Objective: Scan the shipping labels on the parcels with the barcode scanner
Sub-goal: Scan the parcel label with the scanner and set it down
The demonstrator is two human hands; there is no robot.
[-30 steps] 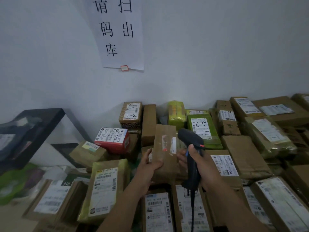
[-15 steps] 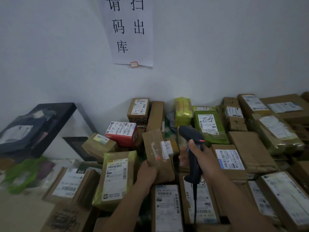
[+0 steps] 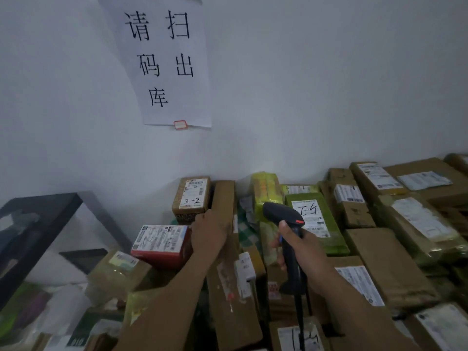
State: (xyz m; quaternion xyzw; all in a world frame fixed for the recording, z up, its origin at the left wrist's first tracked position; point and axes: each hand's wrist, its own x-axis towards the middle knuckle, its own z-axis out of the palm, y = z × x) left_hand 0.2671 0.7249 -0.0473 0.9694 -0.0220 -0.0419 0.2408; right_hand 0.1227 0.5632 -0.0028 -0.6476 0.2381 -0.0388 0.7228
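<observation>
Right hand (image 3: pixel 306 254) grips scanner (image 3: pixel 281 214), frame centre. Left hand (image 3: pixel 210 231) clasps tall brown parcel (image 3: pixel 224 198), label not facing scanner. Parcel pile (image 3: pixel 395 262) fills lower frame; most probably unscanned.

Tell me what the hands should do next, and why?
Probably the left hand should lift the plain brown box it grips and turn it until a label shows, because its top face looks like bare cardboard. Then the scanner in the right hand could read it.
</observation>
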